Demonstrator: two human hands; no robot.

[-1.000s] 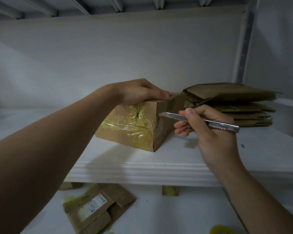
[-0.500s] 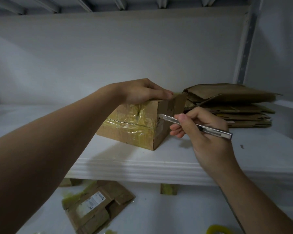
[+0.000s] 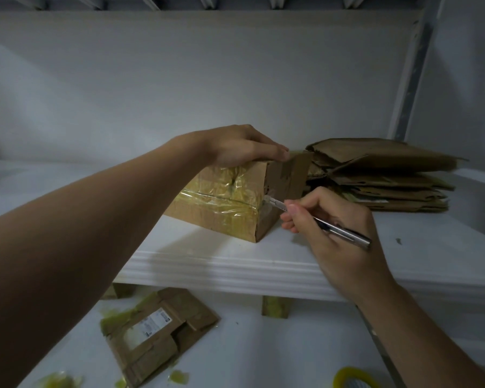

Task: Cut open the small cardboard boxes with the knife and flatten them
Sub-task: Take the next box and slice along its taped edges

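Note:
A small cardboard box wrapped in yellowish clear tape sits on a white shelf. My left hand lies flat on its top and holds it down. One end flap stands open on the box's right side. My right hand grips a slim silver utility knife like a pen. The blade tip touches the taped seam at the box's right front corner, about halfway up.
A stack of flattened cardboard boxes lies on the shelf to the right, close behind my right hand. On the lower surface lie a flattened box with a label, scraps of yellow tape and a tape roll.
My right hand has moved left and down, bringing the knife tip from the upper part of the box's end to the taped seam at the corner. My left hand stays on top.

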